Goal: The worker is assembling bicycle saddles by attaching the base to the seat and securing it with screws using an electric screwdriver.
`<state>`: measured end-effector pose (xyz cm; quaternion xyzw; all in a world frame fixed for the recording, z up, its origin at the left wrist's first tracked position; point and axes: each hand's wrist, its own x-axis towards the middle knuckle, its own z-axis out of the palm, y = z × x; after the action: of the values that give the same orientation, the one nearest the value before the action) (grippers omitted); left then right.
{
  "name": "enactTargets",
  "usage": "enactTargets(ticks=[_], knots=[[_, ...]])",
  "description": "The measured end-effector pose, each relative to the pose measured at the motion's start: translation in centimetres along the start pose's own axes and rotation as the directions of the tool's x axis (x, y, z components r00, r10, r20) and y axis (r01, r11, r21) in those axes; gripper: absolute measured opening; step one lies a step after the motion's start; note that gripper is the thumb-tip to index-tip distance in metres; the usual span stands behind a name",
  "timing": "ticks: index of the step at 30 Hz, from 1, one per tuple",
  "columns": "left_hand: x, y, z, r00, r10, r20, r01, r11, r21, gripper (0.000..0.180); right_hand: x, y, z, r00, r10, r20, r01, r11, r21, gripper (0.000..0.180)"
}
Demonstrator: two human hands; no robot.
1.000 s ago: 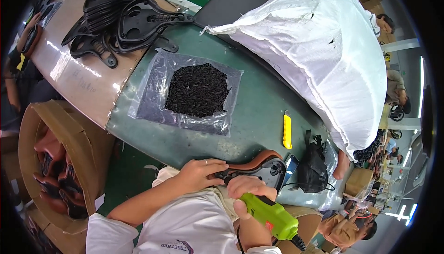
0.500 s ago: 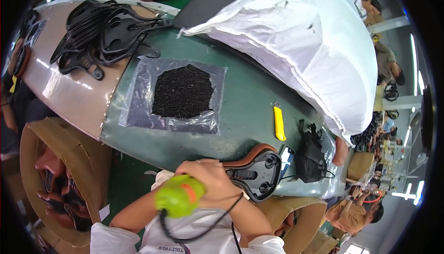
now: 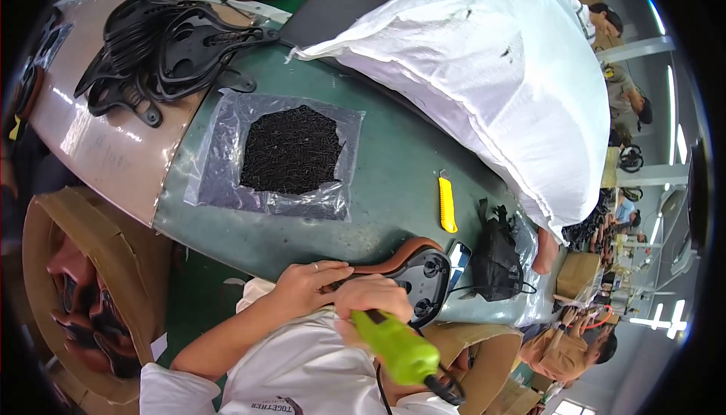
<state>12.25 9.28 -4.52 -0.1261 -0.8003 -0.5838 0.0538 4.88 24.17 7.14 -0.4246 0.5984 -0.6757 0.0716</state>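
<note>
The right hand has its fingers wrapped tight around the bright green grip of a power screwdriver; its tip is hidden behind the knuckles, so where it meets the work cannot be made out. The left hand lies curled over the near side of a bicycle saddle (brown rim, black underside up), fingers pressing on it and covering part of its shell. The saddle sits at the near edge of the green worktop, touching both hands. Just beyond lie a yellow utility knife and a black bundle. Farther in, a clear bag of small black parts; at the far side, a heap of black saddle frames and a large white sack.
</note>
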Motion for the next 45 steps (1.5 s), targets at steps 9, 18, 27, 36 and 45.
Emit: enactTargets(ticks=[9,18,27,36,45], knots=[[0.1,0.6,-0.3,0.996,-0.078,0.029,0.079,0.996,-0.042,0.044,-1.9,1.6,-0.3,0.997,-0.001,-0.078,0.013,0.988,0.155,0.041],[0.3,1.0,-0.4,0.99,-0.124,0.062,0.129,0.988,-0.083,0.043,-2.0,1.0,0.2,0.969,0.103,-0.226,-0.025,0.947,0.322,0.059],[0.5,1.3,-0.6,0.985,-0.157,0.071,0.163,0.983,-0.089,0.041,-1.7,-0.8,0.9,0.94,0.151,-0.307,-0.068,0.962,0.264,0.085],[0.5,0.9,-1.3,0.99,-0.078,0.12,0.091,0.991,-0.102,0.047,-2.9,0.5,0.6,0.883,0.114,-0.456,0.064,0.932,0.356,0.085],[0.6,0.7,-0.9,0.993,-0.053,0.11,0.064,0.993,-0.094,0.052,-3.5,-1.0,0.8,0.931,-0.038,-0.363,0.123,0.969,0.213,0.091]])
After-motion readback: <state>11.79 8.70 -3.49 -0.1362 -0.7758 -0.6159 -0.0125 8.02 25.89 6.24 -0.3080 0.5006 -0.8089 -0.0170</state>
